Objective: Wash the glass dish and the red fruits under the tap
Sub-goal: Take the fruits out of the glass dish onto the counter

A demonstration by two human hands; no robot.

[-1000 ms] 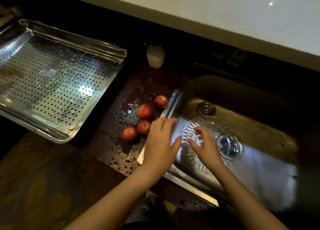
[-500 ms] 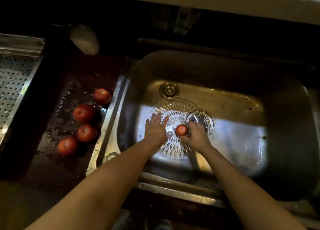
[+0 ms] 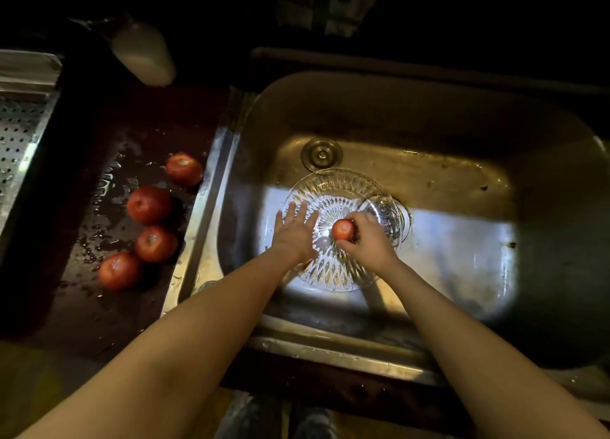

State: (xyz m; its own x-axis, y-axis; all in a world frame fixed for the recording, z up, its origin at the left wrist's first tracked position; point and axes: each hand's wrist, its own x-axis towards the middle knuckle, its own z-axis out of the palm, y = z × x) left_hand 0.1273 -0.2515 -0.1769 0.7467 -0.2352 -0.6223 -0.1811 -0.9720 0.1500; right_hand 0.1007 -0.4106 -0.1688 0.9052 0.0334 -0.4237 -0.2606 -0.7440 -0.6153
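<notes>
Head view: one fruit in hand over the dish

Grip: right hand (image 3: 369, 243) curled round a red fruit (image 3: 343, 230), just above the centre of the glass dish (image 3: 333, 275) in the sink (image 3: 429, 115). The left hand (image 3: 293, 230) lies spread flat on the dish. Four more fruits (image 3: 150, 205) sit on the wet surface (image 3: 109, 306) left of the sink, so the left hand is nearer.

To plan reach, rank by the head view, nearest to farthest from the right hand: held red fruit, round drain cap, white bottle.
1. held red fruit: in the right hand.
2. round drain cap: sink floor, farther back.
3. white bottle: far back left.
</notes>
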